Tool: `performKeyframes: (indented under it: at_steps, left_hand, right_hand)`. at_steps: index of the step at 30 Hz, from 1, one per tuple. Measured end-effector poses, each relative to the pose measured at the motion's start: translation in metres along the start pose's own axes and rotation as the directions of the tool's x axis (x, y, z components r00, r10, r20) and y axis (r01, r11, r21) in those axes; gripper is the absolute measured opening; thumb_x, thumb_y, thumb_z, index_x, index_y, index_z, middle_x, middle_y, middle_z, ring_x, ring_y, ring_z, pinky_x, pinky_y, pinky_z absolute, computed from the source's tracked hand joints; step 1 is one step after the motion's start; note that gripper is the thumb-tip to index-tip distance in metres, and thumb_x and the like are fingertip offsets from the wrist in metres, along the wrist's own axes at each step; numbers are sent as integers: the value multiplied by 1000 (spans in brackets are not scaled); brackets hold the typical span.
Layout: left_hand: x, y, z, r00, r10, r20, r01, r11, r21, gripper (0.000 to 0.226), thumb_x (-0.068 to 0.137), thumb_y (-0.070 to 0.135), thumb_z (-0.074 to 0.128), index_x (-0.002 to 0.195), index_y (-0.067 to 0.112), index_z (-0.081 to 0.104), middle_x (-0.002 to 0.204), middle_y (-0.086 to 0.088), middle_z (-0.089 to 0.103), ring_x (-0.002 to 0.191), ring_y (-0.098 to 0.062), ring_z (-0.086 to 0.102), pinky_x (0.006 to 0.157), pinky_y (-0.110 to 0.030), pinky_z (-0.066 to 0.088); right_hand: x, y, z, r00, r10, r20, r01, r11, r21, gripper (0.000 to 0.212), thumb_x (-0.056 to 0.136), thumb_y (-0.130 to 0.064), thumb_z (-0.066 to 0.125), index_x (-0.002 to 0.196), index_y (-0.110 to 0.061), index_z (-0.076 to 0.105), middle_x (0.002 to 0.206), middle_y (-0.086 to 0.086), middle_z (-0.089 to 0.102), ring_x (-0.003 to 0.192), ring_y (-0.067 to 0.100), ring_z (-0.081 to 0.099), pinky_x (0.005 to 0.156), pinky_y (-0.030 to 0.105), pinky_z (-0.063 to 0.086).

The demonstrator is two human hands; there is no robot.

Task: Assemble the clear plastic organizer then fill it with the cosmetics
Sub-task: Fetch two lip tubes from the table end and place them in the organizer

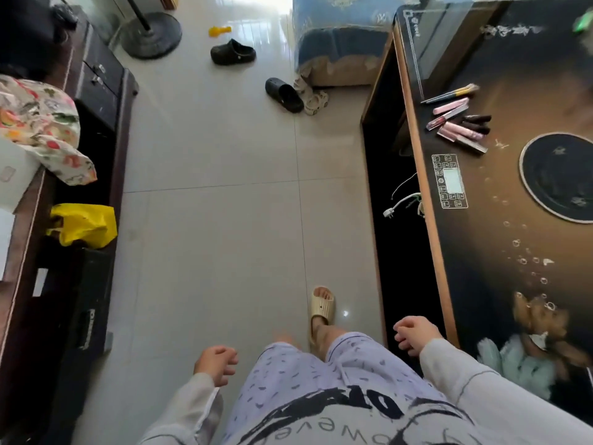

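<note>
head view, looking straight down a tiled floor (224,220) past the person's own body. the left hand (216,364) hangs at the lower middle, its grip released, fingers loosely curled and holding nothing. the right hand (415,335) hangs near the edge of the counter (481,236) on the right; its grip is also slack and empty.

the cosmetics (460,125), a cluster of pink and dark tubes, lie on the dark glossy counter top near its left edge, well apart from both hands. a thin makeup brush (452,93) lies just beyond them. a white control panel (449,181) and a round dark hob ring (558,178) sit nearer on the same counter.

one foot wears a beige slipper (322,305). two black clogs (232,53) lie further off on the floor, near a bed with a blue cover (340,33). on the left, a dark cabinet (99,75) carries a floral cloth (38,123) and a yellow bag (85,224).
</note>
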State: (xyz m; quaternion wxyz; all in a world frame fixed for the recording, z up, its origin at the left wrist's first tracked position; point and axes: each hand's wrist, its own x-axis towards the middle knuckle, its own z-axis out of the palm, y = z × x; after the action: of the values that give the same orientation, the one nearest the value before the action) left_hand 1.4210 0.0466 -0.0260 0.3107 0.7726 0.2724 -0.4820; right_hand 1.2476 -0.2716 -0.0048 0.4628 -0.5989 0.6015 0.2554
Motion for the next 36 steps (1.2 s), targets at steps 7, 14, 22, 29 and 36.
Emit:
performKeyframes:
  at_steps: [7,14,22,29,36]
  left_hand:
    - [28,104,-9,999,19,34,-20,999,40,27,90,-1,46,64,6,53,64,-9,50,50,-18,37,52,-22,29]
    - [61,263,-21,979,149,142,-187,932,312,28,91,1,45,65,11,51,65,-4,51,51,-17,41,47,-19,27]
    - [78,462,-17,902,302,309,-430,687,585,31,91,4,46,62,16,48,63,-1,50,24,1,45,34,-10,29]
    - [70,556,33,856,310,414,-514,602,611,31,91,1,44,64,14,50,64,-3,51,24,2,46,33,-8,31]
    - [81,571,91,860,188,474,-508,400,763,29,91,1,45,66,13,51,64,-3,53,51,-16,45,42,-14,28]
  right_hand:
    - [28,-105,-36,996,-74,-54,76,996,49,23,89,4,40,96,1,62,84,18,56,51,14,44,30,6,34]
    - [66,-157,-27,994,81,-72,-65,977,204,22,88,4,41,75,-8,55,60,5,51,49,17,44,47,23,33]
    - [63,-183,18,946,319,-60,-288,910,298,37,87,-1,48,54,-17,50,53,0,52,48,13,47,60,25,39]
    - [55,-203,27,905,423,-43,-355,808,470,24,88,-5,49,67,-13,56,80,9,59,79,20,52,72,20,36]
    - [100,-222,-19,862,503,-59,-297,596,746,39,87,4,46,50,-9,52,51,9,48,45,19,38,49,24,32]
